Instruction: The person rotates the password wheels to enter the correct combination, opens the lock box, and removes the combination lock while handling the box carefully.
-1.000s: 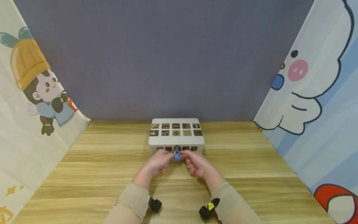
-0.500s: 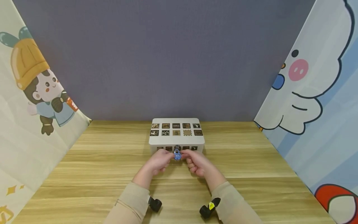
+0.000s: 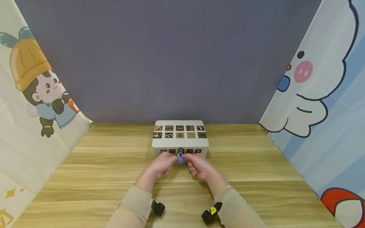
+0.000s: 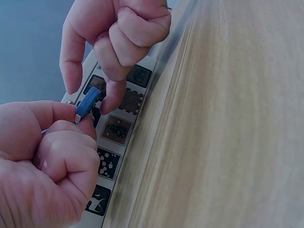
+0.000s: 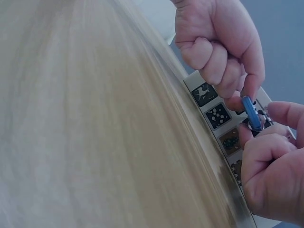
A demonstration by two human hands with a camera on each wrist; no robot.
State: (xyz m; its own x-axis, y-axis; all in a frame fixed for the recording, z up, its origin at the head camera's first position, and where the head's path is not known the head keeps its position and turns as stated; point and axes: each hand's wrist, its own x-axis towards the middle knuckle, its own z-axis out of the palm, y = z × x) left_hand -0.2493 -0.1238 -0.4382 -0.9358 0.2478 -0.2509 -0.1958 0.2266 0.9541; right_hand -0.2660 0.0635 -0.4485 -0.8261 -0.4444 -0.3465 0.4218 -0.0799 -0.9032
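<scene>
A small blue padlock (image 3: pixel 181 159) with a metal shackle hangs at the latch (image 3: pixel 180 149) of a white box (image 3: pixel 180 143) covered in dark square pictures. My left hand (image 3: pixel 163 163) pinches one side of the padlock between thumb and index finger. From the other side, my right hand (image 3: pixel 201 167) reaches around it, index finger and thumb apart. In the left wrist view, narrow gaps show between those two fingertips and the blue body (image 4: pixel 88 101). The right hand's other fingers are folded. Fingers partly hide the shackle and latch.
The box stands on a wood-grain table (image 3: pixel 114 177), close to the grey back panel (image 3: pixel 171 63). Cartoon-printed sheets (image 3: pixel 37 95) flank the table on both sides. A black wrist camera (image 3: pixel 211 215) sits on each sleeve.
My right hand has shifted slightly left, bringing its fingertips closer around the padlock. The left hand and the box have stayed in place.
</scene>
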